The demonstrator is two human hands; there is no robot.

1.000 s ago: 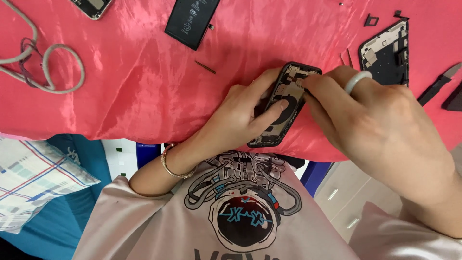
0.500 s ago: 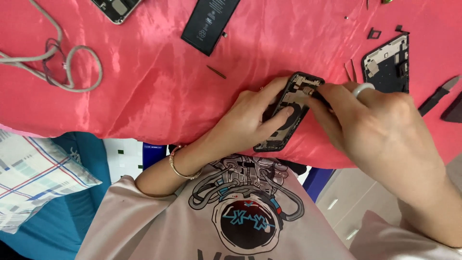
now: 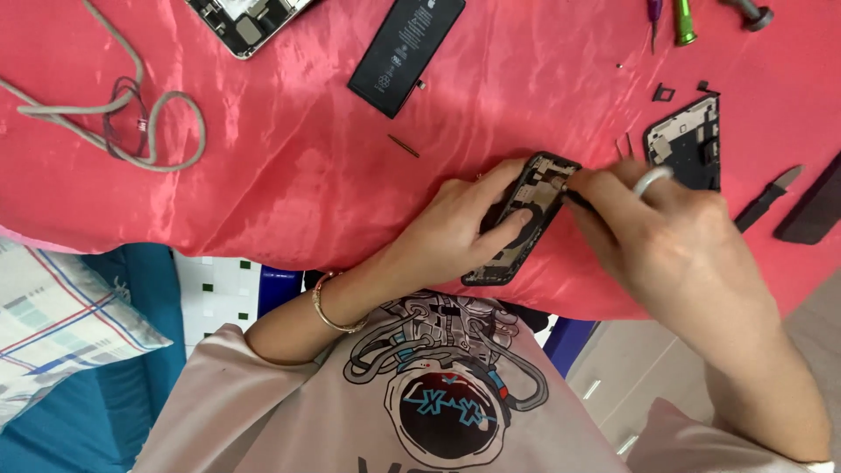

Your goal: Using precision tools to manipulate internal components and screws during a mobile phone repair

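Red satin cloth covers the table in my head view, and on its near edge lies the opened black phone body, tilted, innards facing up. My left hand is curled around its lower side, thumb pressed across the middle, pinning it down. My right hand, a pale ring on one finger, is pinched narrow on a thin dark tool whose tip meets the phone's upper corner; I cannot tell what kind of tool it is. I judge the work to be at loosening something small inside that corner, which calls for a steady, light touch while the left hand keeps the frame from sliding on the slick cloth. Around it: a black flat battery well apart up the table, a second stripped phone frame just beside my right hand, a looped grey cable far left, a black pry tool, and tiny loose bits near the frame that a sleeve could sweep away.
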